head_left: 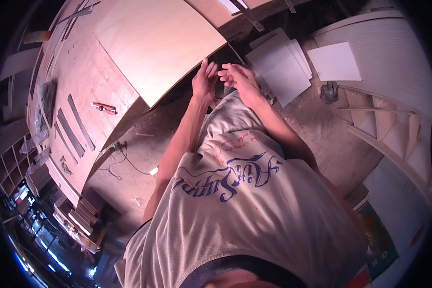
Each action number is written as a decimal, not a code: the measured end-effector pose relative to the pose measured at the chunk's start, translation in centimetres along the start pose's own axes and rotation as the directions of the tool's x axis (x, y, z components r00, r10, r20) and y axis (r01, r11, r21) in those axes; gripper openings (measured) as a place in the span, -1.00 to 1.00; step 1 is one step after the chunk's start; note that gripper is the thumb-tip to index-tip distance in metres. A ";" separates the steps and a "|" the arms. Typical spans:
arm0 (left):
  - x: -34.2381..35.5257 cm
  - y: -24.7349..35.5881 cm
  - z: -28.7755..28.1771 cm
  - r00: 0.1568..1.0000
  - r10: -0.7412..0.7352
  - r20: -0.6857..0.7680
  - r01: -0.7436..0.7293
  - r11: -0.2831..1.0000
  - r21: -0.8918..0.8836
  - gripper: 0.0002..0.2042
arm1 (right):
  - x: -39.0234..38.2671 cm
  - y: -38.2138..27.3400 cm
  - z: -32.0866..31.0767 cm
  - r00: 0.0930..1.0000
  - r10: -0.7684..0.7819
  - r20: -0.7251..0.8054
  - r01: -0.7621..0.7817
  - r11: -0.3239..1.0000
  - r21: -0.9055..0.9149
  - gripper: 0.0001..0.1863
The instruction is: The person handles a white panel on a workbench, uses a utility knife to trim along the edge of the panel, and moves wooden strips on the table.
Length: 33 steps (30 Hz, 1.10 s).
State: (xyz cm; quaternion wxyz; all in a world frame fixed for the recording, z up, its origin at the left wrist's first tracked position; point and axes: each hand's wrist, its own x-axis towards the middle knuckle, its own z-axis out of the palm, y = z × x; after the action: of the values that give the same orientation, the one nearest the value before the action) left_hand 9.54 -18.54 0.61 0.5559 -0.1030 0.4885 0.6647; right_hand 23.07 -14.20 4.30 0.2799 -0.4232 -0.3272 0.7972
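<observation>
While our left hand point(204, 82) and right hand point(241, 80) stand half-open, apparently empty, near the plywood panel's point(161, 45) right corner, we judge good handling needs even, two-handed support.

Narrow gap between left hand point(204, 82) and right hand point(243, 82); pale panel point(158, 43) obstructs leftward, stacked boards point(277, 67) rightward.

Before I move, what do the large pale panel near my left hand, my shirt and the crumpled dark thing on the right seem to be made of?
Large pale panel: probably smooth wood board, by its flat tan face; laminate is possible.
Shirt: matte cloth; it drapes in soft folds.
Crumpled dark thing: perhaps thin plastic, judging by its wrinkles; finish unclear.
</observation>
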 end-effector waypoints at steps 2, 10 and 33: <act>1.5 -0.5 1.7 1.000 -0.021 0.015 0.022 1.000 -0.021 -0.66 | -0.6 -1.5 -1.2 0.991 -0.132 0.015 0.133 0.988 -0.080 -0.71; 4.5 -1.1 5.2 0.995 -0.025 0.092 0.025 1.000 0.000 -0.58 | 2.5 -7.3 -5.2 0.966 -0.253 0.043 0.256 0.936 -0.241 -0.75; 3.9 -4.8 7.7 0.823 0.317 -0.472 -0.430 0.890 -0.153 -0.70 | 12.1 -6.9 -5.8 0.839 0.139 0.525 0.224 0.792 -0.567 -0.46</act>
State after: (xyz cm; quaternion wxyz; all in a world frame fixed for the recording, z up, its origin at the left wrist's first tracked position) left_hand 15.27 -10.66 -0.77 0.2729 -0.2199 0.5217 0.7778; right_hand 23.36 0.51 1.11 0.0433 -0.2395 -0.6409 0.7280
